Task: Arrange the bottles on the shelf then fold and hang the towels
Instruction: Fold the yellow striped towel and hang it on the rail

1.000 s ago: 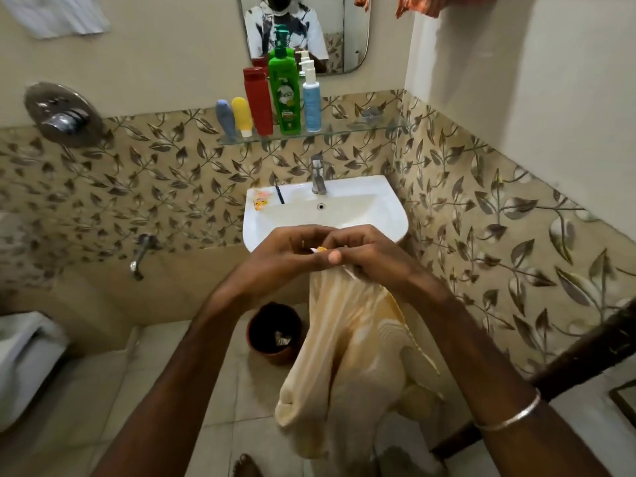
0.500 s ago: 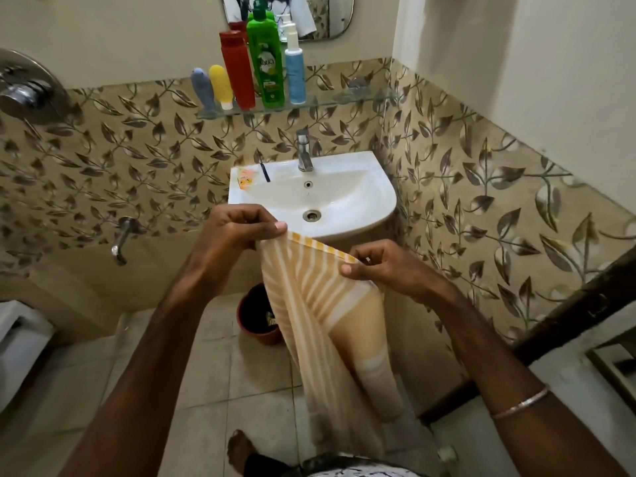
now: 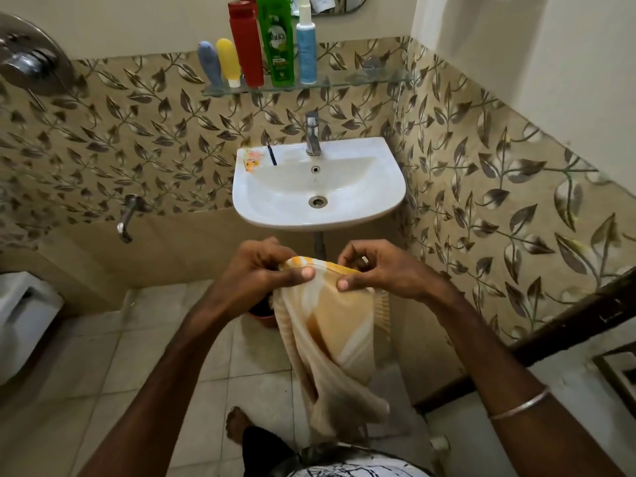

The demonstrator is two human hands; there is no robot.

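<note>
A cream and orange striped towel (image 3: 339, 335) hangs in front of me below the sink. My left hand (image 3: 265, 270) pinches its top edge at the left. My right hand (image 3: 378, 270) pinches the same edge at the right, close beside the left. The cloth droops in folds toward the floor. On the glass shelf (image 3: 371, 79) above the sink stand a blue-grey tube (image 3: 210, 63), a yellow tube (image 3: 228, 62), a red bottle (image 3: 246, 46), a green bottle (image 3: 278, 39) and a light blue bottle (image 3: 305, 46).
A white sink (image 3: 389, 197) with a tap (image 3: 312, 134) is straight ahead. A brown bucket (image 3: 262, 313) sits on the tiled floor under it. A wall tap (image 3: 126, 218) is at left, a white toilet (image 3: 20, 318) at the far left, a dark wooden rail (image 3: 568, 315) at right.
My hands have dropped lower, below the sink rim, and come closer together along the towel's top edge. The view has tilted down, so the mirror is almost out of frame.
</note>
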